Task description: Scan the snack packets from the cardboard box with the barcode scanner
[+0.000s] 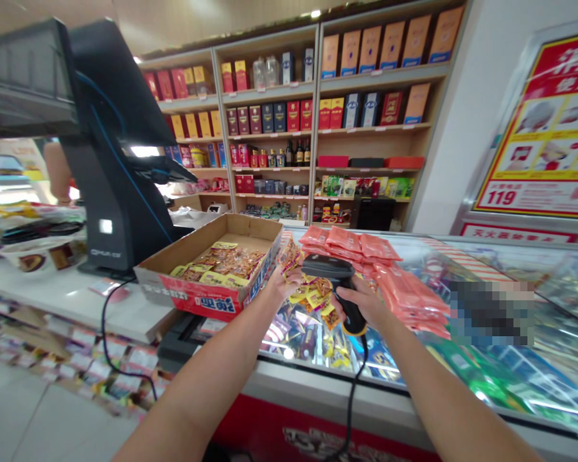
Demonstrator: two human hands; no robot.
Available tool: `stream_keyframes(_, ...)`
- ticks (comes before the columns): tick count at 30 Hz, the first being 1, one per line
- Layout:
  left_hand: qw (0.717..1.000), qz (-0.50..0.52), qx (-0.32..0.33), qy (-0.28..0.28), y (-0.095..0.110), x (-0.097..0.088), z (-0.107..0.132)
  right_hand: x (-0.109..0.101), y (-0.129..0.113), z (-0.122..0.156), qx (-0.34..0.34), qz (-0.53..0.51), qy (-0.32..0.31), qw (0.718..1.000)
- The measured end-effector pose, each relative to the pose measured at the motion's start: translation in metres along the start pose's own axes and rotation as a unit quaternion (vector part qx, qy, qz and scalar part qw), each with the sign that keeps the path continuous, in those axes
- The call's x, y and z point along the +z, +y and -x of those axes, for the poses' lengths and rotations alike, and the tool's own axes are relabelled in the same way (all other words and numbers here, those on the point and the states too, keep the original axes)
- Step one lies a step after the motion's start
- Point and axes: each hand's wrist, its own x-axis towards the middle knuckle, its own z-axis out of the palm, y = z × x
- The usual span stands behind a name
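Observation:
My right hand [361,300] is wrapped round the handle of a black barcode scanner [328,267], whose head points left and whose cable hangs down over the counter's front. Close to the scanner's head, my left hand [287,283] grips a small snack packet [289,255], its fingers partly hidden. Several yellow snack packets [318,300] lie on the glass top beneath the scanner. Left of my left hand stands an open cardboard box [210,304] with more such packets [226,263] inside. Stacks of salmon-pink packets [407,292] lie beyond and right of my right hand.
A black checkout terminal [120,212] stands on the white counter [72,301] at left, its cable [105,327] looping over the edge. A glass-topped display freezer [462,350] extends right. Shelves of boxes and bottles [270,131] line the back wall.

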Motion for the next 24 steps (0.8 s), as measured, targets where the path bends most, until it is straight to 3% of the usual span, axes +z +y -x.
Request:
stream_keyframes(3, 1.0, -0.005, -0.001, -0.014, 0.002, 0.001, 0.001, 0.0, 0.002, -0.001, -0.011, 0.0, 0.018, 1.0)
stream_keyframes(7, 0.998, -0.062, 0.002, -0.024, 0.002, 0.006, -0.001, -0.005, 0.002, -0.006, -0.037, -0.056, 0.109, 0.992)
stream_keyframes(14, 0.967, -0.236, 0.09, 0.042, -0.023, 0.034, -0.001, -0.032, -0.007, -0.015, -0.132, -0.175, 0.281, 0.934)
stream_keyframes(21, 0.909, -0.398, 0.118, 0.022, -0.032, 0.071, -0.007, -0.032, -0.004, -0.02, -0.18, -0.176, 0.329, 0.91)
stream_keyframes(24, 0.85, -0.518, 0.098, 0.012, -0.028, 0.077, -0.003, -0.031, -0.001, -0.02, -0.176, -0.17, 0.327, 0.913)
